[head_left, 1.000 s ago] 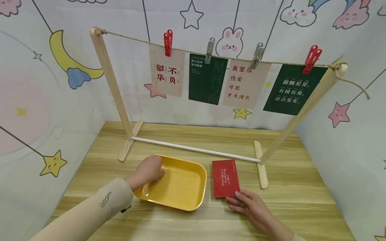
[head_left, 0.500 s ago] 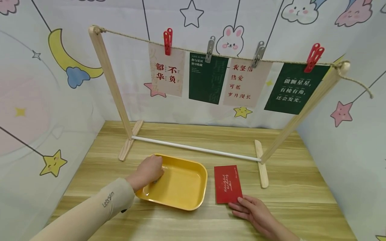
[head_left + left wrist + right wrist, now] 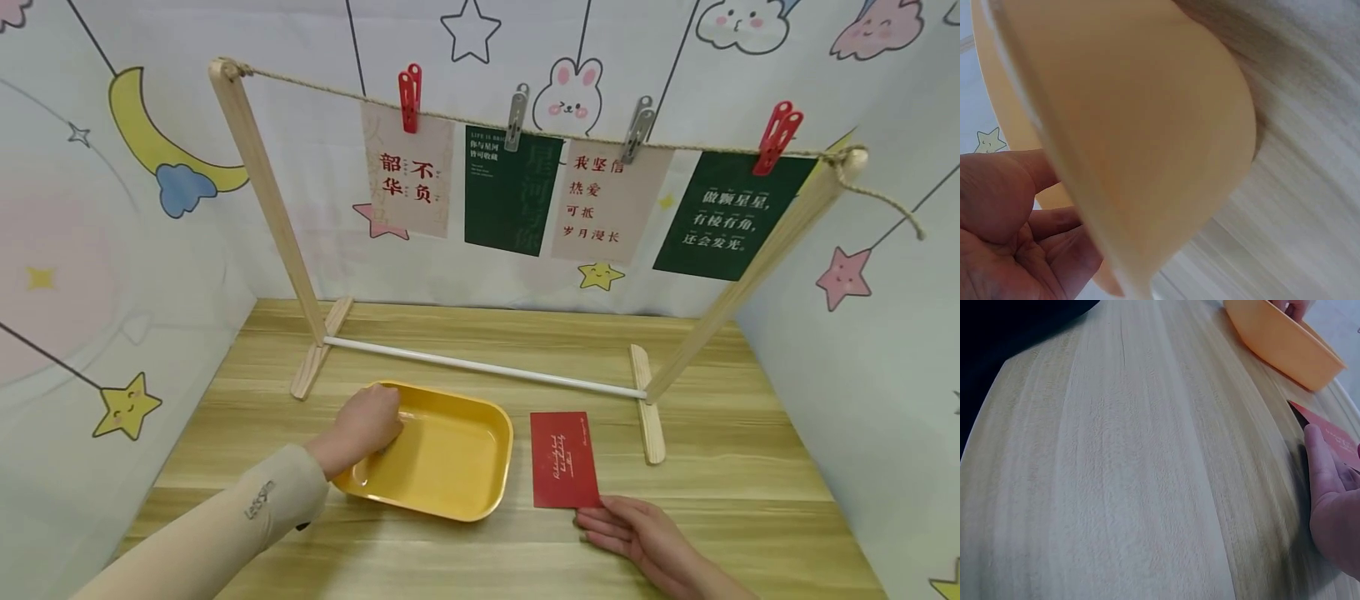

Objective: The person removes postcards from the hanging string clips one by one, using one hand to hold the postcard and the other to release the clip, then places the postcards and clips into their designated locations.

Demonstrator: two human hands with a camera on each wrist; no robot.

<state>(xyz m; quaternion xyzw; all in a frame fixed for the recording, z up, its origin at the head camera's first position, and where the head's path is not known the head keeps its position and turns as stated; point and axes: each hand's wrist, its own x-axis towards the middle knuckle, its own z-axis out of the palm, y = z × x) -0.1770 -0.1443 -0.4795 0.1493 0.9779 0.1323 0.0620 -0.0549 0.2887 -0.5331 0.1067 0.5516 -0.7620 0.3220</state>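
My left hand (image 3: 367, 421) reaches over the left rim of a yellow tray (image 3: 450, 467), fingers curled down inside it. Its fingertips are hidden behind the tray wall in the left wrist view, where the palm and bent fingers (image 3: 1060, 244) show. A grey clothespin showed at these fingertips in the earlier head frames; now the hand covers it. To the right of the tray, my right hand (image 3: 637, 533) pinches a red card (image 3: 564, 460) by its near right corner, thumb on top and fingers beneath. White script is printed on the card, which tilts close over the table in the right wrist view.
Behind the tray stands a wooden frame (image 3: 270, 200) with a white bottom bar (image 3: 480, 365). From its rope hang two pale cards (image 3: 408, 179) and two green cards (image 3: 510, 196), held by red clothespins (image 3: 409, 100) and grey clothespins (image 3: 517, 117). Patterned cloth walls surround the wooden table (image 3: 450, 558).
My right hand has drawn the red card a little toward me. The left hand stays in the tray, and the grey clothespin under its fingers has gone out of sight.
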